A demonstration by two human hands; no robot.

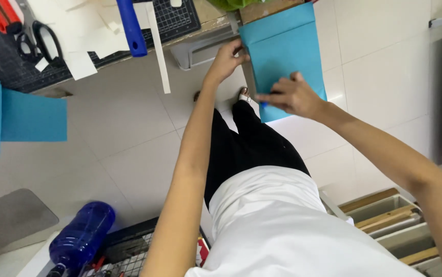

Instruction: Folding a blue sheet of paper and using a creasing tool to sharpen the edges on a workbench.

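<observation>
A large teal paper sheet hangs over the front edge of the worktable, in front of my black-trousered legs. My left hand grips the sheet's left edge near the table edge. My right hand is closed on the lower part of the sheet, fingers pinched at its left side. A small dark blue bit shows at those fingertips; I cannot tell what it is.
A dark cutting mat on the table carries black-handled scissors, a blue-handled tool and white paper strips. More teal sheets hang at left. A blue bottle, a wire basket and wooden trays lie low on the tiled floor.
</observation>
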